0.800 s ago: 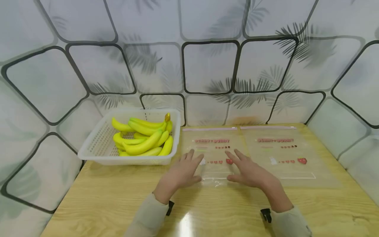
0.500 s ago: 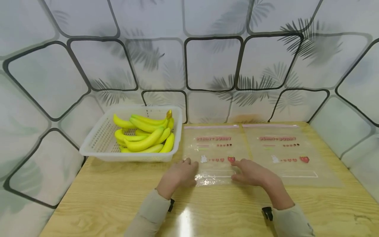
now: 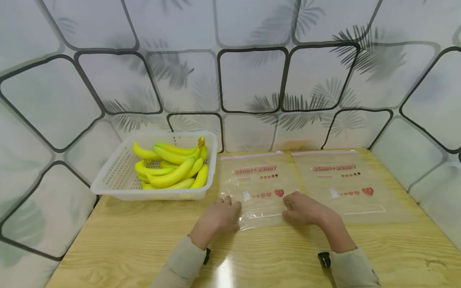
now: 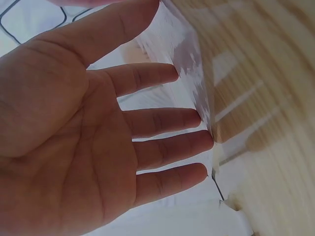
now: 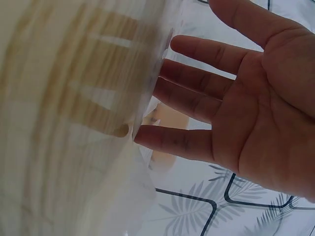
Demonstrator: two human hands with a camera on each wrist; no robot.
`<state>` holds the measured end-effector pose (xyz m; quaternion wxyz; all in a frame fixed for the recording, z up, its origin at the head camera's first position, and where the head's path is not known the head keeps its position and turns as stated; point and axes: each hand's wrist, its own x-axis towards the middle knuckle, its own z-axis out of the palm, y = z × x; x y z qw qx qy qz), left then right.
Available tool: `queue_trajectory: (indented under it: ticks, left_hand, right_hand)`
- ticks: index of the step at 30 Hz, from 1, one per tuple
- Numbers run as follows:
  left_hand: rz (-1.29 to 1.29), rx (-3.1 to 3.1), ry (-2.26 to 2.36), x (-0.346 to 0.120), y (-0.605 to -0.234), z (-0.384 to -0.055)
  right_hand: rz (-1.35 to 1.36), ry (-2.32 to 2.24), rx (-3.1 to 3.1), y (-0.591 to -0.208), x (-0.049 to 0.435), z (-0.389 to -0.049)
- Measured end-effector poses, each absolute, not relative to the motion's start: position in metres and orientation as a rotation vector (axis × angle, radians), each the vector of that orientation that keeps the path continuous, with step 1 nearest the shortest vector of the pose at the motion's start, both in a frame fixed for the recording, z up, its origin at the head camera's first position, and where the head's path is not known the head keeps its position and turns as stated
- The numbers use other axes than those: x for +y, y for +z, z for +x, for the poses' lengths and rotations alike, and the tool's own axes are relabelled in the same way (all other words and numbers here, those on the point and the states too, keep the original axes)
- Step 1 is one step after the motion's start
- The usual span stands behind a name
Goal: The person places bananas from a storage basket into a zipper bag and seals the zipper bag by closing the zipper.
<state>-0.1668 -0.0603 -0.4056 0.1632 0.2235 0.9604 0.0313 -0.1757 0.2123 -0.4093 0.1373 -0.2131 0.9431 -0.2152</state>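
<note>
A clear zip bag (image 3: 259, 182) with pink lettering, a bunny and a strawberry print lies flat on the table, slightly askew. My left hand (image 3: 220, 216) rests its fingertips on the bag's near left part. On the near right part, beside the strawberry print, my right hand (image 3: 304, 209) does the same. Both wrist views show straight, slightly spread fingers: the left hand's fingers (image 4: 170, 147) touch the wrinkled film (image 4: 189, 64), and the right hand's fingers (image 5: 189, 101) touch film too. Neither hand grips anything visible.
A second matching zip bag (image 3: 343, 182) lies flat to the right. At the left stands a white perforated basket (image 3: 119, 182) full of yellow bananas (image 3: 173, 176). Patterned fabric (image 3: 252, 80) rises behind the wooden table (image 3: 144, 240).
Both hands have come down from hovering with spread fingers to touching the bag. The left bag has turned slightly, and the gap to the right bag has widened at the zip end.
</note>
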Motion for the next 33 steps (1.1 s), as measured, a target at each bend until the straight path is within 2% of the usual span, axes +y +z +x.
queue_trajectory:
  ticks: [28,33]
  left_hand:
    - [0.909,2.710,-0.164,-0.020,-0.403,-0.128]
    - [1.009,2.672,-0.032,-0.027,-0.406,-0.137]
  right_hand:
    - [-0.502,-0.524,2.806,-0.415,0.242,-0.185]
    - [-0.506,-0.551,2.811,-0.417,0.247,-0.186]
